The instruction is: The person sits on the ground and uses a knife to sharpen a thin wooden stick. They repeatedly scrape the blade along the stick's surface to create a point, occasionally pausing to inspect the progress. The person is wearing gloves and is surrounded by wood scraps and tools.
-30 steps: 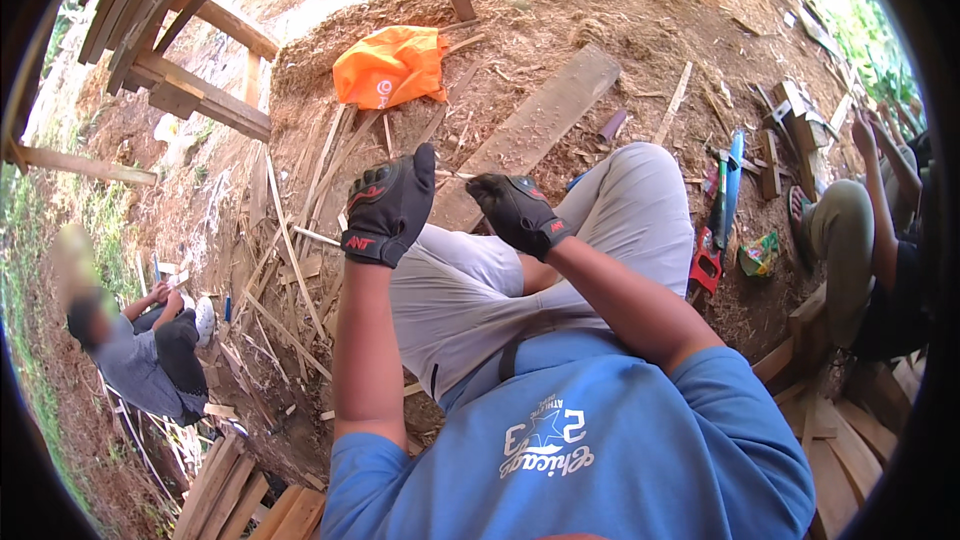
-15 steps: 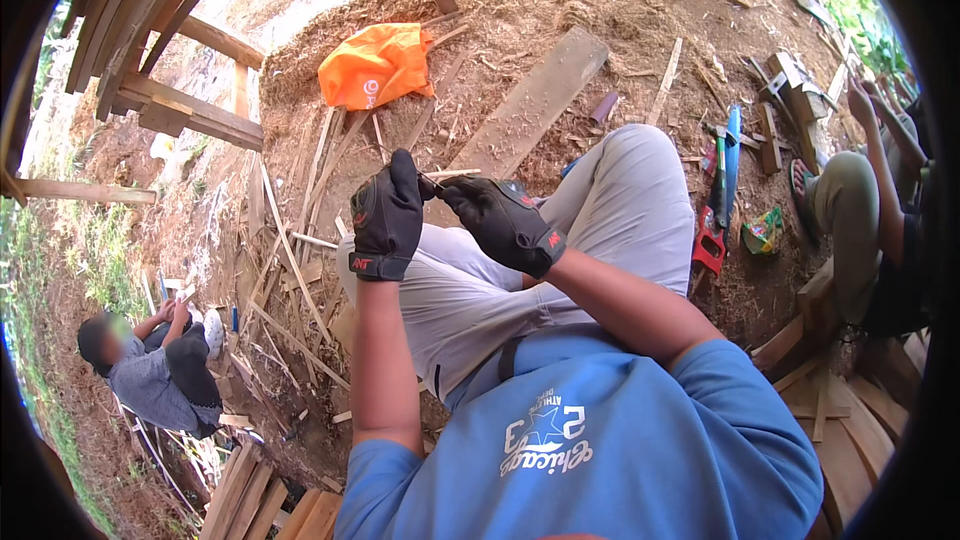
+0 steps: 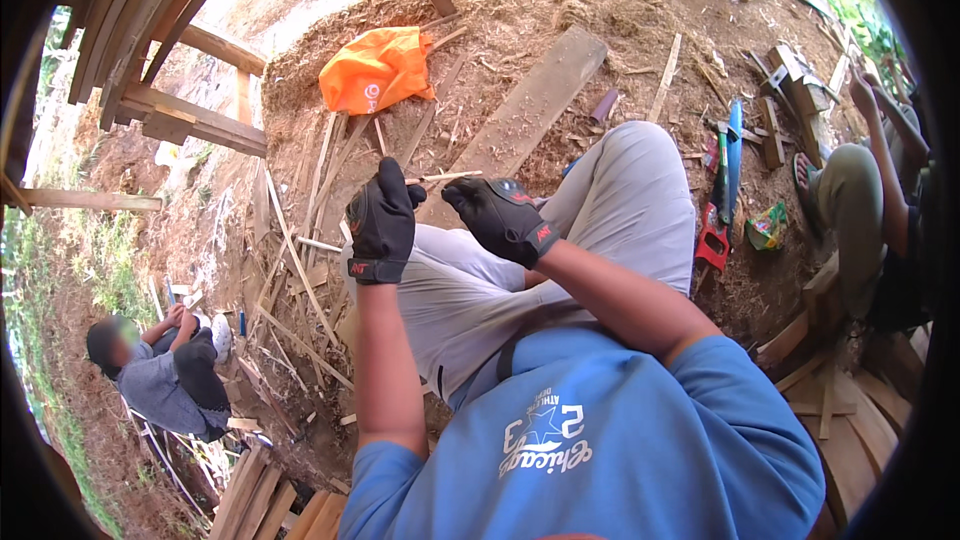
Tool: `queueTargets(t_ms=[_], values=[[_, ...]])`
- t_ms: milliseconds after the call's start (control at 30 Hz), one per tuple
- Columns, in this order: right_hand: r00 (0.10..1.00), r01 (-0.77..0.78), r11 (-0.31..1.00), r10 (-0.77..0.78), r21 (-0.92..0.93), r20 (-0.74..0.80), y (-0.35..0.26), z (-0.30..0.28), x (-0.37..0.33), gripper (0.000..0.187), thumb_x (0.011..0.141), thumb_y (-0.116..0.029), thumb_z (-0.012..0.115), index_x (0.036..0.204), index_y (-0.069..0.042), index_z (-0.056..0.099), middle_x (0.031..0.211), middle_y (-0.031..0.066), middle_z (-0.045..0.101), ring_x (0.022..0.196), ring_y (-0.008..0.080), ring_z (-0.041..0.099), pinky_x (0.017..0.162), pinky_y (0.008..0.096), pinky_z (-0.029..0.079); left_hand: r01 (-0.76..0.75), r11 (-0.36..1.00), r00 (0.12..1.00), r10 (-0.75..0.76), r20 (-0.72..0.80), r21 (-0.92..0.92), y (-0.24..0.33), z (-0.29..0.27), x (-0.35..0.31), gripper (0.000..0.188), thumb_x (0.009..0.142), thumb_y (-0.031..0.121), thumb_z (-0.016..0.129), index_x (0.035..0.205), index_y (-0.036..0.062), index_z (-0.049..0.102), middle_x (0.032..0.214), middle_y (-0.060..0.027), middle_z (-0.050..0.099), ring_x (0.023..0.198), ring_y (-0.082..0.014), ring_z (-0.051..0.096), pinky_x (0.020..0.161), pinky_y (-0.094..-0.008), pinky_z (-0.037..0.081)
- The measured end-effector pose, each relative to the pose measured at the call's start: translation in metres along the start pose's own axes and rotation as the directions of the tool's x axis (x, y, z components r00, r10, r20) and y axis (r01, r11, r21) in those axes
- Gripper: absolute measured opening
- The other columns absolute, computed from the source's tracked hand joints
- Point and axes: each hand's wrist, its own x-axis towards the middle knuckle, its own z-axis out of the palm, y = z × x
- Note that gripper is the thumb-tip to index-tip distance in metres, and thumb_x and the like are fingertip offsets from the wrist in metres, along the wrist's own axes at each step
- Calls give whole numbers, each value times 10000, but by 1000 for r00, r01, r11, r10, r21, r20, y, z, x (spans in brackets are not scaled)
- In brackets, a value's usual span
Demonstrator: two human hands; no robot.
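Observation:
My left hand (image 3: pixel 380 225), in a black work glove, is raised over my lap with its fingers closed and the thumb against them. Facing it, my right hand (image 3: pixel 497 221), gloved the same way, has its fingers curled together in a pinch. What either hand grips is too small or hidden to make out. A thin pale wooden stick (image 3: pixel 447 177) shows in the gap between the fingertips; whether it is held or lies on the ground behind them, I cannot tell. My legs in light grey trousers (image 3: pixel 620 200) are folded beneath the hands.
An orange bag (image 3: pixel 375 70) lies ahead beside a wide plank (image 3: pixel 530 105). To the right are a red-handled saw (image 3: pixel 712 240), a green packet (image 3: pixel 767 227) and a seated person (image 3: pixel 850 200). Another person (image 3: pixel 165 380) sits at the left. Wood strips and shavings litter the ground.
My hands have drawn slightly apart, widening the gap between the fingertips. More of the pale stick shows between them. The bag, plank and saw stay in place.

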Motion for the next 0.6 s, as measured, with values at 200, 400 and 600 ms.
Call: queueTargets(t_ms=[200,400,600], values=[[993,-40,986,57,-162,104,10,1,-15,323,1011,-328,585,1107,-63,743,1068,223,739,967,429,709,818,519,558,-22,999,1000,22,7,39,-3,2,-18,812,1115,574,273,817,-9,753,722,-133,746,709,-333,718,775,-457,547],[998,69,997,-69,-18,-2,14,0,-13,343,983,-298,583,1177,-54,723,1167,185,745,1048,405,707,898,487,566,-31,999,999,31,-36,-14,11,6,-13,777,1122,537,297,798,-2,754,721,-164,741,685,-358,703,744,-485,538],[970,-124,969,164,-214,179,65,7,-16,320,990,-288,562,1161,-74,727,1224,167,731,1076,416,691,895,501,554,-83,992,996,87,-37,95,3,12,-15,786,1118,551,289,790,6,751,737,-156,752,716,-356,725,758,-486,549]])
